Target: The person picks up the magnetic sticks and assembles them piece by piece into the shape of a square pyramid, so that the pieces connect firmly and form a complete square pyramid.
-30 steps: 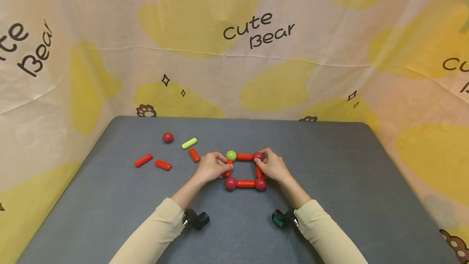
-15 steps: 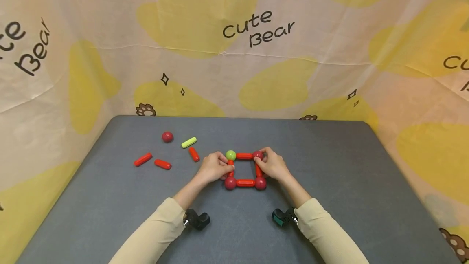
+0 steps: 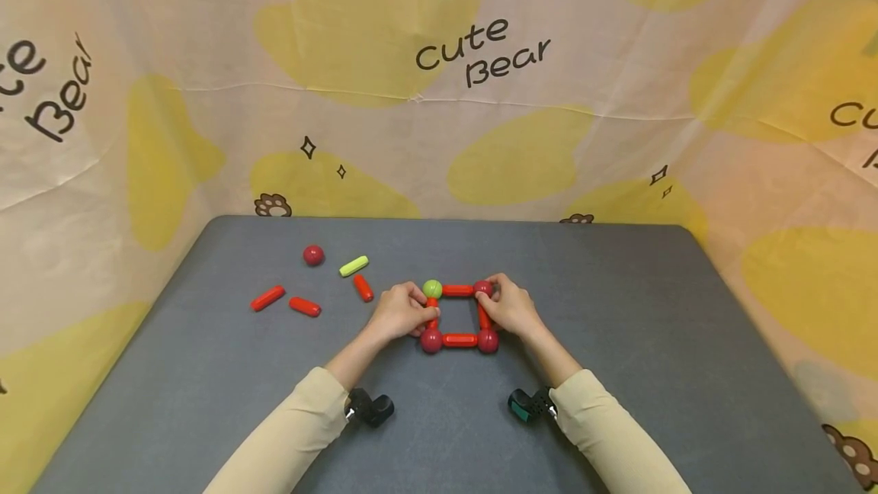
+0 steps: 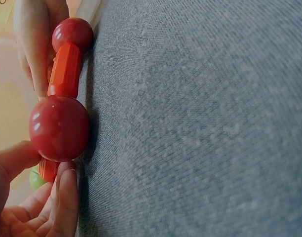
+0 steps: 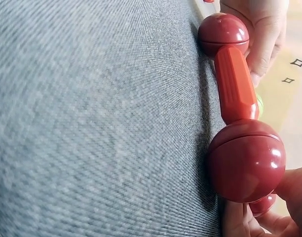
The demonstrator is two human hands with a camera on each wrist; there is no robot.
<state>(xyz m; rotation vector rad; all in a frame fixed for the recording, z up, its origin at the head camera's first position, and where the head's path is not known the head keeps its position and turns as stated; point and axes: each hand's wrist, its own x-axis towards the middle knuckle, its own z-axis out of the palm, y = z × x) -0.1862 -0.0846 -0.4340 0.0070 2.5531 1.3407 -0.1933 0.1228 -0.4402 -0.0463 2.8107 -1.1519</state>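
**Steadying the square at mid-table**

Pinching too hard is the risk here: you could be skewing the square frame (image 3: 459, 315) or popping the green ball (image 3: 432, 289) off its far-left corner. Your left hand (image 3: 400, 312) is curling narrowly around the left red rod (image 3: 431, 306); your right hand (image 3: 511, 309) is gripping the far-right red ball (image 3: 483, 288). Spare rods (image 3: 304, 306) are lying well apart, far left.
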